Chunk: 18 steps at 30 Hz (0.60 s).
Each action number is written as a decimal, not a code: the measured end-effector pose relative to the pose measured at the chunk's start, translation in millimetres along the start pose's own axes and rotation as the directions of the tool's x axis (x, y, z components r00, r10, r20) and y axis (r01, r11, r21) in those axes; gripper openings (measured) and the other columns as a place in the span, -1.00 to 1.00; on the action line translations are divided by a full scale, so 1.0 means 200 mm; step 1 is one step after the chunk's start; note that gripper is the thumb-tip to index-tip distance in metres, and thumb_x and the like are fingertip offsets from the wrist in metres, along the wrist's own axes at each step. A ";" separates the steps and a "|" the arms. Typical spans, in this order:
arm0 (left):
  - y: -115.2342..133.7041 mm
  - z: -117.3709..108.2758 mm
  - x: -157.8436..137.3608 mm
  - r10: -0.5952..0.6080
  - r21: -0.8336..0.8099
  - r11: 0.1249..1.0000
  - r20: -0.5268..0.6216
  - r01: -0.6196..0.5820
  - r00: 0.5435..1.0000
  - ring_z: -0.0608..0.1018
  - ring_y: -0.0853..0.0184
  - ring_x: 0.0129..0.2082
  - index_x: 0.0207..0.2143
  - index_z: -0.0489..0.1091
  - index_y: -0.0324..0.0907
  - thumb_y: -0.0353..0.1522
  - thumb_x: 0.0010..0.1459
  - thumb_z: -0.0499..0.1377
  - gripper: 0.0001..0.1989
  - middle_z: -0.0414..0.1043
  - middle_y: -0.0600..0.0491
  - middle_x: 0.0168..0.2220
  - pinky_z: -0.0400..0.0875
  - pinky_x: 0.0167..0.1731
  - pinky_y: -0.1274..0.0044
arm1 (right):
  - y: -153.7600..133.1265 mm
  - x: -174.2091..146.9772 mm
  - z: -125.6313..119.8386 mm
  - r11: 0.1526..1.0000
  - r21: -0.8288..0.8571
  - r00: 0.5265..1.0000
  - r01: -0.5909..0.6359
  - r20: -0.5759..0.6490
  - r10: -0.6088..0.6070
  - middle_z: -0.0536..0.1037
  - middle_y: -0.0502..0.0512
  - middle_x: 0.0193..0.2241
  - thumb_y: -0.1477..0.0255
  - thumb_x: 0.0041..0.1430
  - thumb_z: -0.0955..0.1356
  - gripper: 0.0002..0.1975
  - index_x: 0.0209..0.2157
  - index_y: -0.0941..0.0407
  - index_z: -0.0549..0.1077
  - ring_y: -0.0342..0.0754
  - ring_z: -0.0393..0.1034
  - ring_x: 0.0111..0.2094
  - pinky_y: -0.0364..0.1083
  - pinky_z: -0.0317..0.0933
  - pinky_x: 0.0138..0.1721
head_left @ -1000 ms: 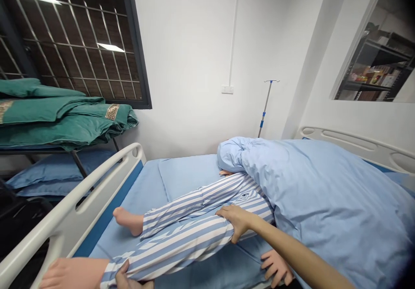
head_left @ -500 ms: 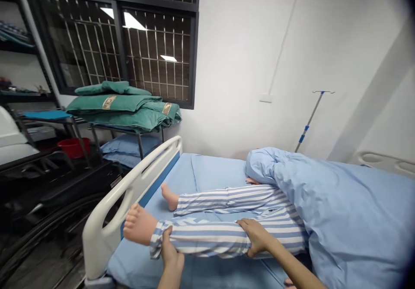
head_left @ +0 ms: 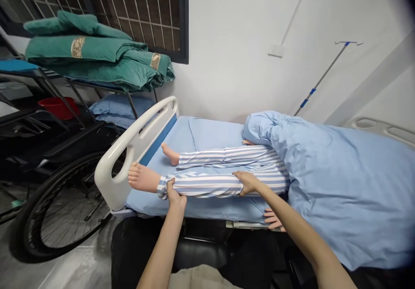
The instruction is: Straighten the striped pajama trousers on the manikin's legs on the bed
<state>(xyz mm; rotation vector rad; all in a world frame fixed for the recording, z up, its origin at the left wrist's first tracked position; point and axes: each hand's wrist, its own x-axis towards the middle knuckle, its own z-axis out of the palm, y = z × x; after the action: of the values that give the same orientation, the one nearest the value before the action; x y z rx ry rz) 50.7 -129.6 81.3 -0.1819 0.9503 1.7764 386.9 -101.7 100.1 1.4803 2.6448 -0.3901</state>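
A mannequin in blue-and-white striped trousers lies on the bed, its upper part covered by a blue quilt (head_left: pixel 340 185). My left hand (head_left: pixel 176 195) is closed round the ankle of the near leg (head_left: pixel 204 185), just behind its bare foot (head_left: pixel 144 177). At the knee of that same leg, my right hand (head_left: pixel 248 182) grips the trouser cloth from above, fingers curled over it. The far leg (head_left: pixel 220 156) rests on the blue sheet (head_left: pixel 207 129). A mannequin hand (head_left: pixel 274 219) sticks out from the quilt at the bed's near edge.
A white footboard (head_left: pixel 129 159) closes the bed's left end, with a wheelchair wheel (head_left: pixel 65 207) beside it. Folded green quilts (head_left: pixel 97 55) lie on a rack by the window. Behind the bed stands an IV pole (head_left: pixel 324 79).
The view has tipped downward, bringing my forearms, lap and the wheelchair wheel into sight. Both hands keep the same hold on the near leg.
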 end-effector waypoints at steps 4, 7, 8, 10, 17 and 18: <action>0.01 0.04 -0.02 -0.020 -0.014 1.000 -0.009 0.020 1.000 0.53 0.39 -0.30 -0.24 0.35 -0.14 -0.37 0.09 0.13 -0.85 0.45 0.13 -0.32 0.49 -0.20 0.54 | 0.03 -0.06 -0.08 0.998 0.052 0.998 0.028 -0.060 -0.025 0.48 0.31 0.05 0.24 -0.32 0.55 -0.03 0.20 0.22 0.33 0.25 0.42 0.00 0.08 0.31 0.02; 0.01 0.06 -0.01 -0.033 -0.032 0.999 -0.006 0.033 0.999 0.54 0.38 -0.29 -0.23 0.37 -0.14 -0.37 0.09 0.14 -0.84 0.47 0.12 -0.29 0.50 -0.19 0.53 | 0.06 -0.10 -0.13 0.996 0.078 0.994 0.042 -0.108 -0.034 0.48 0.29 0.06 0.26 -0.34 0.55 -0.03 0.20 0.19 0.33 0.24 0.43 0.00 0.06 0.30 0.02; 0.00 0.07 0.00 -0.045 -0.032 0.998 -0.006 0.045 0.999 0.54 0.37 -0.28 -0.22 0.38 -0.14 -0.37 0.09 0.15 -0.83 0.48 0.12 -0.28 0.50 -0.18 0.52 | 0.07 -0.11 -0.14 0.996 0.081 0.992 0.044 -0.120 -0.034 0.47 0.30 0.06 0.27 -0.35 0.55 -0.01 0.21 0.19 0.32 0.24 0.42 0.01 0.06 0.29 0.04; -0.01 0.06 0.02 -0.074 -0.025 0.997 -0.016 0.074 0.997 0.55 0.35 -0.27 -0.21 0.38 -0.13 -0.35 0.10 0.14 -0.83 0.48 0.11 -0.28 0.51 -0.17 0.51 | 0.09 -0.12 -0.15 0.995 0.089 0.989 0.054 -0.142 -0.041 0.46 0.30 0.08 0.27 -0.33 0.54 0.01 0.24 0.18 0.29 0.24 0.41 0.03 0.07 0.27 0.06; -0.14 -0.02 0.15 -0.168 -0.006 0.986 -0.082 0.168 0.982 0.56 0.33 -0.29 -0.19 0.38 -0.11 -0.29 0.13 0.12 -0.80 0.48 0.09 -0.29 0.51 -0.14 0.47 | 0.12 -0.15 -0.19 0.989 0.124 0.989 0.075 -0.136 -0.058 0.42 0.32 0.13 0.27 -0.30 0.51 -0.01 0.26 0.18 0.27 0.25 0.40 0.06 0.10 0.26 0.08; -0.16 -0.03 0.17 -0.173 0.004 0.985 -0.067 0.174 0.983 0.56 0.32 -0.28 -0.17 0.39 -0.11 -0.28 0.13 0.11 -0.78 0.48 0.08 -0.29 0.51 -0.14 0.46 | 0.12 -0.16 -0.20 0.989 0.124 0.989 0.074 -0.138 -0.056 0.41 0.33 0.14 0.27 -0.29 0.51 0.00 0.26 0.18 0.27 0.26 0.39 0.07 0.11 0.26 0.09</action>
<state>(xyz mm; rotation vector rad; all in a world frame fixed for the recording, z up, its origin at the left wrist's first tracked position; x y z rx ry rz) 62.1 -105.8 43.0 -0.3101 0.9607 1.6137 426.0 -106.3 140.5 1.5093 2.8287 -0.4926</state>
